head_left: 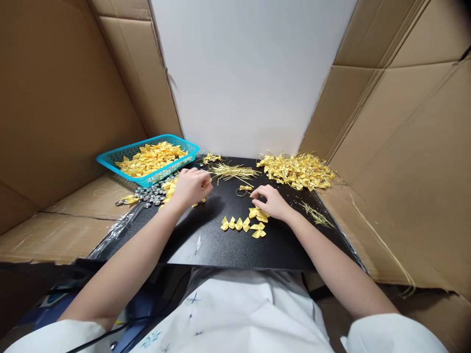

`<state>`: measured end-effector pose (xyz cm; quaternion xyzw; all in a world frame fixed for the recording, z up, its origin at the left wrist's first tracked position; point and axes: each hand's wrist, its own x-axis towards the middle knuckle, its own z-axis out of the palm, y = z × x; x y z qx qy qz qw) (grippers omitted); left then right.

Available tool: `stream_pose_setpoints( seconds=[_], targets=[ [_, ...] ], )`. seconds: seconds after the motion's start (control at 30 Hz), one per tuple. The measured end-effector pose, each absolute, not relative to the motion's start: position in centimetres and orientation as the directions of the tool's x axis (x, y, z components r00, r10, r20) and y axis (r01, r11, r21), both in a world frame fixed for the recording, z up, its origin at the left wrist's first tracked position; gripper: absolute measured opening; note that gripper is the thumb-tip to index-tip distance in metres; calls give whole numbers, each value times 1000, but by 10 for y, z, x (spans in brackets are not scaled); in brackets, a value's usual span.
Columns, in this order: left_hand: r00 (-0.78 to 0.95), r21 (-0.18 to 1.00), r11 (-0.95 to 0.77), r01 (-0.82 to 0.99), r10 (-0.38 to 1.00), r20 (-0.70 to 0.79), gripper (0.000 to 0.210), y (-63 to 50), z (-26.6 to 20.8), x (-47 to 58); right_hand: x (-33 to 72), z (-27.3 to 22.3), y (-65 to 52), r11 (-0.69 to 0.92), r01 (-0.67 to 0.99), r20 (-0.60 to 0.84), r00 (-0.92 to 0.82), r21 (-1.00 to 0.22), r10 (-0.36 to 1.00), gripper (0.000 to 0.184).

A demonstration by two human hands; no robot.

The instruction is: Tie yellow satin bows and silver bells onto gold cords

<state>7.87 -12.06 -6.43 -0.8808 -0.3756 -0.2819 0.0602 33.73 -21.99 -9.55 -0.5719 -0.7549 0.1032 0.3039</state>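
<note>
My left hand is raised over the left part of the black table, fingers curled in. Whatever it may hold is hidden. Beneath and beside it lie loose yellow ribbon bows and a heap of silver bells. My right hand hovers right of the middle, thumb and forefinger apart, with nothing visible between them. Just beyond its fingertips sits a yellow bow with a gold tie. Close under that hand is a small cluster of yellow bows. More bows form a short row nearer me.
A turquoise basket of yellow bows stands back left. Gold twist ties lie at the back centre, and more ties at the right. A pile of tied bows fills the back right. Cardboard walls flank the black table.
</note>
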Motion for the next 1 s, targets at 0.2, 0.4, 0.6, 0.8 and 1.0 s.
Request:
stream_pose_setpoints(
  seconds=[0.2, 0.4, 0.6, 0.8, 1.0],
  targets=[
    [383, 112, -527, 842, 733, 562, 10, -115, -62, 62, 344, -91, -223, 314, 846, 231, -233, -430, 945, 6],
    [534, 136, -695, 707, 649, 542, 6, -131, -73, 86, 337, -90, -228, 409, 810, 194, -360, -420, 912, 6],
    [788, 287, -888, 359, 453, 416, 21, -155, -89, 110, 331, -95, -226, 441, 658, 318, -306, -610, 897, 8],
    [780, 544, -802, 249, 498, 378, 27, -163, -101, 122, 324, -103, -221, 347, 448, 342, -97, -824, 935, 8],
    [703, 721, -654, 228, 623, 343, 29, -161, -106, 125, 315, -111, -219, 247, 269, 245, -44, -931, 969, 17]
  ],
)
